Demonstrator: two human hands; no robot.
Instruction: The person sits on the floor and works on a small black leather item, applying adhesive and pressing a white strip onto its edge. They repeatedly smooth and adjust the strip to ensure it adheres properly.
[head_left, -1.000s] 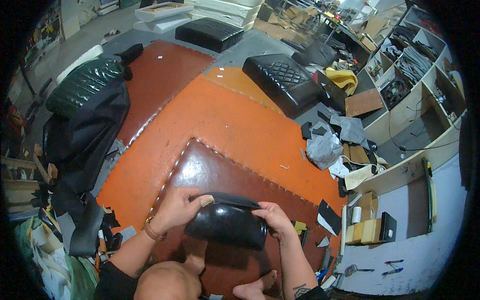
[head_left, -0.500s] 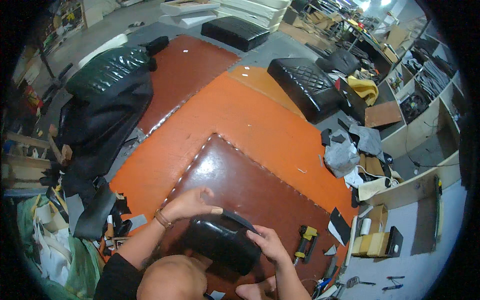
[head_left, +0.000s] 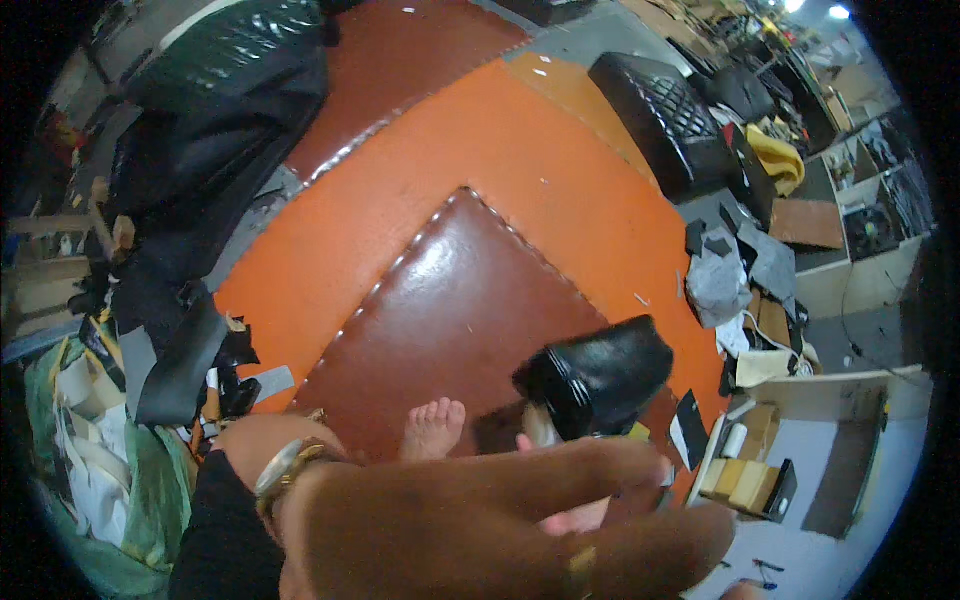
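Note:
My left hand point(head_left: 620, 500), large and blurred close to the camera, stretches across the lower right with fingers apart; a wristband shows at its left. Beyond it a black glossy padded piece point(head_left: 600, 370) lies tilted at the right of the brown padded panel point(head_left: 455, 270). My right hand is mostly hidden behind my left; whether it touches the black piece, I cannot tell. My bare left foot point(head_left: 435, 425) rests on the brown panel.
Beyond are an orange mat point(head_left: 400, 170), a quilted black cushion point(head_left: 665, 130) and dark fabric point(head_left: 200, 180) at left. Grey scraps point(head_left: 720, 280) lie at right beside a shelving unit point(head_left: 880, 280). A green sack point(head_left: 70, 470) holds white offcuts at lower left.
The view has shifted, so the mats sit higher. My left hand has left the black piece and swung rightward toward the camera; the piece now appears further right, turned at an angle.

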